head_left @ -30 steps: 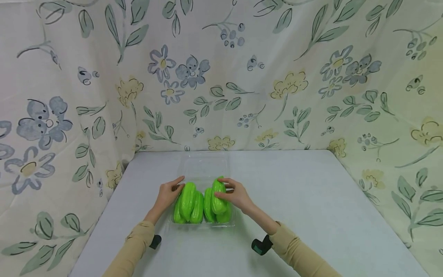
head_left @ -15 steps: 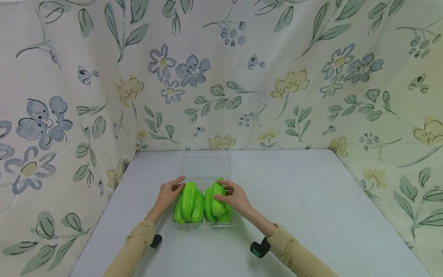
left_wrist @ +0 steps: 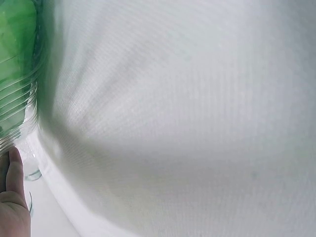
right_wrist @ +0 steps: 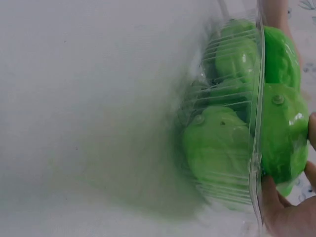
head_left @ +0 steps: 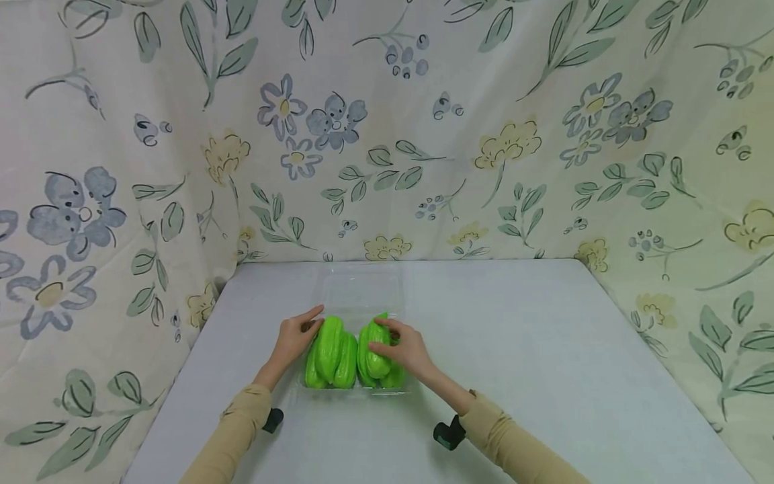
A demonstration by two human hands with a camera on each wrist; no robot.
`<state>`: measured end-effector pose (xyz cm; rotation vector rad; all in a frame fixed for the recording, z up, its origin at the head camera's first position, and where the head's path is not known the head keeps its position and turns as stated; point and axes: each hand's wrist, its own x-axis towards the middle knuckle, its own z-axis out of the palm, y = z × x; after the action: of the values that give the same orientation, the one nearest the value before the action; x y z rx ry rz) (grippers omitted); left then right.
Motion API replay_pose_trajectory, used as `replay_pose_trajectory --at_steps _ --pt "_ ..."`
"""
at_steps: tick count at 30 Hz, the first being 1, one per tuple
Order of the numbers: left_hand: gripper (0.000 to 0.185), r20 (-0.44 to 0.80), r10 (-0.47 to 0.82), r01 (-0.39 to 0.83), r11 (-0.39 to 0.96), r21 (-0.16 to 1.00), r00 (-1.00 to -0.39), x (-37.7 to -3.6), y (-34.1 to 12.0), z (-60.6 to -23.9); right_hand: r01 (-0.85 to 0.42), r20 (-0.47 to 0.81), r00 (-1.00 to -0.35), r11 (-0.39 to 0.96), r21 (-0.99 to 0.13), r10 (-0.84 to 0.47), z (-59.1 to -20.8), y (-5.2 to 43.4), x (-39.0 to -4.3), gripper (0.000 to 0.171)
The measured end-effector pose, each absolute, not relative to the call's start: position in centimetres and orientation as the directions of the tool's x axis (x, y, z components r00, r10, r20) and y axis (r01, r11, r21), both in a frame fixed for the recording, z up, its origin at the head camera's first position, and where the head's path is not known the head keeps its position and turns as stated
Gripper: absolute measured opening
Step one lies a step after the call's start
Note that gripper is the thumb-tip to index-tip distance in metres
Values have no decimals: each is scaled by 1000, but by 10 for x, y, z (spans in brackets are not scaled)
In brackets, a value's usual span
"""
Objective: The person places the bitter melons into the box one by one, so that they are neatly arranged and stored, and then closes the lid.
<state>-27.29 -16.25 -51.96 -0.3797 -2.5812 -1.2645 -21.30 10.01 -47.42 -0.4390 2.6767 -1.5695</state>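
Observation:
A clear plastic clamshell box (head_left: 360, 391) holds several long, glossy, ribbed bright green vegetables (head_left: 329, 349) in two groups, with their blunt ends toward me. My right hand (head_left: 408, 348) pinches the upper green vegetable (head_left: 377, 356) of the right group, thumb on its near part and fingers at its far end. In the right wrist view, that vegetable (right_wrist: 284, 136) stands above the box rim, with the fingers curled at its side. At the box's far left, my left hand (head_left: 296, 338) touches the edge with fairly straight fingers; the left wrist view shows fingertips (left_wrist: 15, 155) against the ribbed wall.
The raised clear lid (head_left: 361, 286) extends behind the box. White cloth covers the table (head_left: 496, 336), and a floral curtain (head_left: 387, 134) hangs behind and along both sides. Dark wrist cameras (head_left: 449, 433) sit under the sleeves.
My right hand has shifted slightly left, bringing the upper green vegetable inward over the right group. More of the vegetable beneath shows on its right. The left hand stays at the box edge.

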Motion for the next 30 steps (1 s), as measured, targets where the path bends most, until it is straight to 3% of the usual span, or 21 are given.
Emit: replay_pose_trajectory --at_steps 30 --pt "37 315 149 342 568 749 -937 -271 -164 -518 -195 84 -968 496 -846 -237 -469 97 -209 52"
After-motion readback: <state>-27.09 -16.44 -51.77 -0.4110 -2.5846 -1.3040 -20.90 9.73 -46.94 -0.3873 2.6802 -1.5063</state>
